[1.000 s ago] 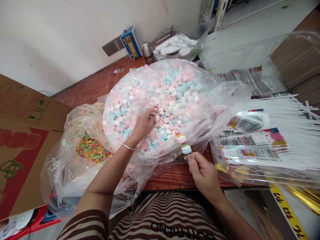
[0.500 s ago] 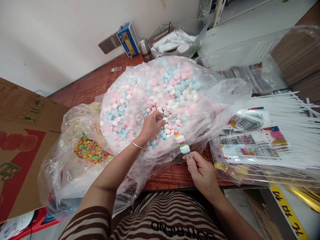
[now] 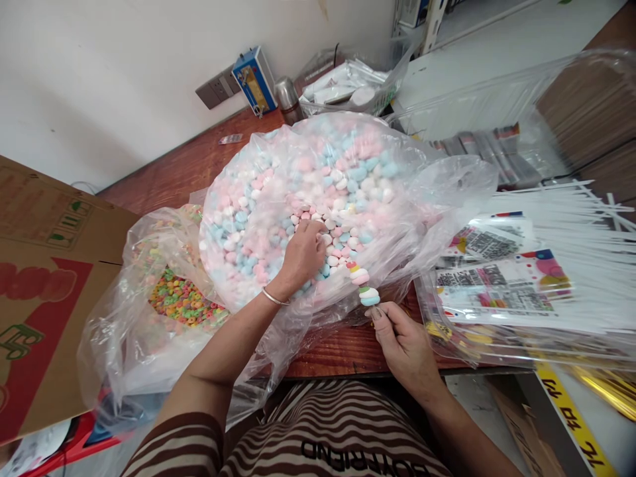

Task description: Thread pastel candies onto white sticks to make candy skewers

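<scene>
My left hand (image 3: 304,248) reaches into a big clear plastic bag (image 3: 457,179) full of pink, white and blue marshmallows (image 3: 358,173). Its fingers are curled down among the sweets, and the fingertips are hidden, so what they grip cannot be made out. Closer to my body, my right hand (image 3: 403,341) pinches the lower end of a marshmallow skewer (image 3: 368,296). Threaded on it are pink, white and blue marshmallows with coloured cereal rings between them and at the top. The skewer's tip points away from me, over the bag's near edge.
A bag of coloured cereal rings (image 3: 181,298) lies left, beside a cardboard box (image 3: 50,278). On the right, a clear plastic tray (image 3: 477,344) bears printed wrappers (image 3: 497,291) and white sticks (image 3: 591,258). A flask (image 3: 288,99), a blue device (image 3: 255,79) and a filled basket (image 3: 348,86) stand behind.
My left hand has turned slightly, its fingers curling further down into the marshmallows. My right hand and the skewer have barely moved.
</scene>
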Tool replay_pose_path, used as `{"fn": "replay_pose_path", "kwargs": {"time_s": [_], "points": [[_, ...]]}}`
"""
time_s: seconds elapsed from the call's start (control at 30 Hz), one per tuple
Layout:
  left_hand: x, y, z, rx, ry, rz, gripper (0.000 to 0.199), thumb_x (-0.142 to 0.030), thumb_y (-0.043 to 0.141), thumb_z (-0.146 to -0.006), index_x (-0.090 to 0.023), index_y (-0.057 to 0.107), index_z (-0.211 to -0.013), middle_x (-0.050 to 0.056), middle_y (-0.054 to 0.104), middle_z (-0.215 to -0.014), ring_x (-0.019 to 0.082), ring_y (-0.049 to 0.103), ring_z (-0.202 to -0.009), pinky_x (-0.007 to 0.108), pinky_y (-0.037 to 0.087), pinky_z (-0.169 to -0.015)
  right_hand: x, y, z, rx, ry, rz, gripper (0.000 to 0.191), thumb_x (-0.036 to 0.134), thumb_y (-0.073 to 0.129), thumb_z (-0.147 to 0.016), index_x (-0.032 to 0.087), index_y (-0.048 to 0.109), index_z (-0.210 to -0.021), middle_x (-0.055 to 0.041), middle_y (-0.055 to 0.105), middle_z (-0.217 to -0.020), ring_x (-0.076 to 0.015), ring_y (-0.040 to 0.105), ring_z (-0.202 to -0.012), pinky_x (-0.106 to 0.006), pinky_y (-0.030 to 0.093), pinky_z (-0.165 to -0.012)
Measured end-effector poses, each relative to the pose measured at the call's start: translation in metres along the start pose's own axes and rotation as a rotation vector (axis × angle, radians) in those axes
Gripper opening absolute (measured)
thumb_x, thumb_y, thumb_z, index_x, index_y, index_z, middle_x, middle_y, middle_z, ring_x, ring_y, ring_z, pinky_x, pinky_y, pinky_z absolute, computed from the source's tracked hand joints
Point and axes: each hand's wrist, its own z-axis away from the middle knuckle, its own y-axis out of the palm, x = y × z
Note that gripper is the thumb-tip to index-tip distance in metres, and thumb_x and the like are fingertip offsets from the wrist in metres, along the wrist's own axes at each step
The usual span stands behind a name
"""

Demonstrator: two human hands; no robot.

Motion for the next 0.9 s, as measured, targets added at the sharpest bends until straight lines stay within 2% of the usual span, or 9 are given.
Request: {"fn": "replay_pose_path", "kwargs": {"time_s": [0.17,0.3,0.4,0.57,0.67,0.77,0.9], "points": [[-0.004,-0.003,0.001,0.224,0.061,0.134,0.014,-0.014,0.063,-0.084,-0.019,0.070,-0.094,0.006,0.066,-0.092,0.017,0.060,-0.077,0.029,0.048,-0.070,0.000,-0.002,0.001,-0.006,-0.007,0.006,0.025,0.033,0.046,-0.101,0.022,0.058,-0.081,0.0035,0.059,-0.065,-0.0124,0.055,-0.057,-0.022,0.041,-0.055],[-0.009,-0.001,0.001,0.278,0.074,0.057,0.010,-0.013,0.063,-0.083,-0.018,0.070,-0.087,0.005,0.068,-0.084,0.019,0.061,-0.079,0.031,0.047,-0.072,-0.001,0.000,0.000,-0.007,-0.010,0.000,0.025,0.033,0.046,-0.100,0.022,0.057,-0.080,0.0034,0.059,-0.065,-0.0124,0.055,-0.057,-0.022,0.041,-0.056],[-0.010,-0.007,0.005,0.246,0.009,0.125,0.008,-0.015,0.061,-0.083,-0.019,0.066,-0.085,0.003,0.068,-0.084,0.017,0.063,-0.077,0.029,0.047,-0.069,-0.001,0.000,-0.001,-0.006,0.002,0.006,0.025,0.034,0.046,-0.100,0.022,0.057,-0.080,0.0031,0.059,-0.064,-0.0127,0.054,-0.056,-0.023,0.041,-0.055],[0.008,-0.018,0.005,0.081,-0.162,0.409,0.012,-0.018,0.068,-0.077,-0.019,0.062,-0.088,0.004,0.070,-0.091,0.016,0.066,-0.080,0.028,0.052,-0.074,-0.002,-0.002,-0.001,-0.009,0.014,0.020,0.027,0.035,0.047,-0.099,0.023,0.055,-0.077,0.0045,0.054,-0.059,-0.0123,0.050,-0.051,-0.024,0.038,-0.052],[0.016,-0.017,0.002,0.085,-0.262,0.576,0.019,-0.027,0.073,-0.076,-0.018,0.064,-0.090,0.005,0.072,-0.091,0.017,0.068,-0.084,0.030,0.054,-0.077,-0.002,-0.001,-0.001,-0.008,0.020,0.020,0.027,0.035,0.047,-0.099,0.023,0.055,-0.077,0.0044,0.054,-0.059,-0.0126,0.050,-0.053,-0.024,0.038,-0.052],[0.016,-0.014,0.002,0.091,-0.316,0.693,0.019,-0.032,0.074,-0.076,-0.017,0.065,-0.085,0.003,0.071,-0.084,0.016,0.068,-0.080,0.030,0.055,-0.077,-0.003,0.000,-0.002,-0.004,0.034,0.016,0.027,0.037,0.046,-0.100,0.023,0.056,-0.079,0.0043,0.054,-0.060,-0.0128,0.051,-0.053,-0.024,0.039,-0.053],[0.013,-0.012,-0.001,0.009,-0.362,0.792,0.024,-0.033,0.077,-0.075,-0.018,0.065,-0.089,0.002,0.071,-0.086,0.016,0.068,-0.081,0.031,0.056,-0.079,-0.006,0.002,-0.001,0.011,0.041,0.001,0.027,0.037,0.045,-0.100,0.023,0.056,-0.079,0.0030,0.059,-0.063,-0.0132,0.055,-0.056,-0.024,0.040,-0.056]]}}
